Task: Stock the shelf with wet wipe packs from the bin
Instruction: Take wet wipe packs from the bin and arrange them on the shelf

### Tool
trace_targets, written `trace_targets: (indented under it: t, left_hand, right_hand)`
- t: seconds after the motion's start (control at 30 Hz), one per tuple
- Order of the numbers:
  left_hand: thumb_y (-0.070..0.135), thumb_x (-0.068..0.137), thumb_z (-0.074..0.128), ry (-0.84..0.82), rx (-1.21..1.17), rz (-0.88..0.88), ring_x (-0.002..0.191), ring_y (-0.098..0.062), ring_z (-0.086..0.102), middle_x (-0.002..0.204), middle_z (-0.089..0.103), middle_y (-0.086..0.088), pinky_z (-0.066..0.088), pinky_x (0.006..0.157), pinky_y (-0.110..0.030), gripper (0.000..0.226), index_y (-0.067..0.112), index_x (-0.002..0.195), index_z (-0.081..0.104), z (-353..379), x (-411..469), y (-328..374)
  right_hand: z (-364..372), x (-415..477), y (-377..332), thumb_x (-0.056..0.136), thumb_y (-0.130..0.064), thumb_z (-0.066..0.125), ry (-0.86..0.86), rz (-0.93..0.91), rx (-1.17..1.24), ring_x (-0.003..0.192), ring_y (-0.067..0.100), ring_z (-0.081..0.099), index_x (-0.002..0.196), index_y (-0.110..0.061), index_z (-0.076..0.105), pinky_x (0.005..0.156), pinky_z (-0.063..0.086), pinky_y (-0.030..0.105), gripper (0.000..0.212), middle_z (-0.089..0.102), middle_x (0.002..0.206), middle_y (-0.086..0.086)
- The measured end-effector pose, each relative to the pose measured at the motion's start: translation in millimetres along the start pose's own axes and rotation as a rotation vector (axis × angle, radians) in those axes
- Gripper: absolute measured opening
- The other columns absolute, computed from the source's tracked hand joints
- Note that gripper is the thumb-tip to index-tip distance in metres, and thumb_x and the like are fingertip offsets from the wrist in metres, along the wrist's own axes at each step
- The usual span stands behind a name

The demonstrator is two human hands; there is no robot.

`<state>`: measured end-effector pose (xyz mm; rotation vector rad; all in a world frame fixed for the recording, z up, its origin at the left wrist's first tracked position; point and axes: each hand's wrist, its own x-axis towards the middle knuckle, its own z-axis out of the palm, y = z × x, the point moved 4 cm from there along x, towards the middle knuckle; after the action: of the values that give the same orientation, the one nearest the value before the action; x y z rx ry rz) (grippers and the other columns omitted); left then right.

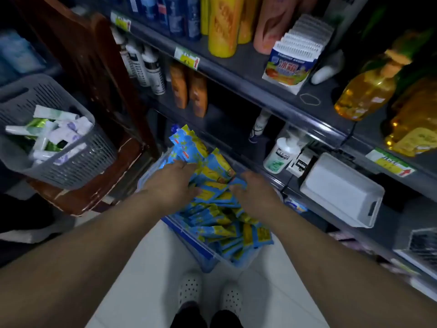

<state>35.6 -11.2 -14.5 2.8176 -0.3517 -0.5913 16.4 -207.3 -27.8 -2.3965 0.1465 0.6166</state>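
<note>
- wet wipe packs (pixel 214 168) (blue/yellow) fill the bin (pixel 189 237) on the floor at the foot of the shelf (pixel 236 74)
- left hand (pixel 171 183): fingers curled over a bunch of packs, thumb spread toward the other hand
- right hand (pixel 256 194): fingers curled into the same bunch, tips hidden
- packs beyond the fingertips stand on edge, long axes tilted up toward the shelf
- packs below the wrists lie jumbled, axes mixed

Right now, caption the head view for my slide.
Left hand and right hand grip blue-yellow wet wipe packs in the floor bin beside the shelf.
</note>
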Motion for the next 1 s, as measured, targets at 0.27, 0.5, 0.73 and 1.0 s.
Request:
trace_targets:
  t: [0.27, 0.5, 0.73, 1.0]
  left_hand:
    - [0.040, 0.092, 0.052, -0.077, 0.144, -0.014, 0.123, -0.030, 0.044, 0.129, 0.046, -0.009, 0.045, 0.095, -0.044, 0.052, 0.019, 0.139, 0.045, 37, 42, -26]
    - [0.036, 0.096, 0.047, -0.102, 0.313, 0.022, 0.115, -0.030, 0.050, 0.124, 0.048, -0.011, 0.044, 0.083, -0.038, 0.038, 0.015, 0.126, 0.053, 55, 66, -33]
    - [0.024, 0.095, 0.049, -0.050, 0.432, -0.007, 0.111, -0.029, 0.050, 0.120, 0.046, -0.009, 0.034, 0.068, -0.034, 0.025, 0.016, 0.117, 0.057, 64, 75, -40]
    - [0.007, 0.088, 0.050, -0.057, 0.489, -0.038, 0.111, -0.030, 0.049, 0.122, 0.044, -0.012, 0.037, 0.068, -0.034, 0.025, 0.010, 0.112, 0.057, 71, 76, -45]
  right_hand:
    - [47, 55, 21, 0.098, -0.041, 0.047, -0.042, 0.186, 0.071, 0.090, 0.019, 0.048, 0.151, -0.010, 0.025, 0.067, 0.037, 0.028, 0.065, 0.058, 0.117, 0.018]
    - [69, 68, 25, 0.097, -0.042, 0.050, -0.038, 0.251, 0.012, 0.079, 0.020, 0.054, 0.123, -0.007, 0.043, 0.068, 0.039, 0.031, 0.044, 0.047, 0.078, 0.000]
    - [84, 82, 24, 0.095, -0.042, 0.055, -0.062, 0.334, 0.096, 0.082, 0.028, 0.068, 0.112, -0.012, 0.045, 0.069, 0.057, 0.037, 0.035, 0.063, 0.085, 0.010]
    - [99, 85, 14, 0.087, -0.030, 0.070, 0.053, 0.302, 0.233, 0.073, 0.025, 0.066, 0.137, -0.004, 0.039, 0.066, 0.058, 0.041, 0.064, 0.058, 0.075, 0.003]
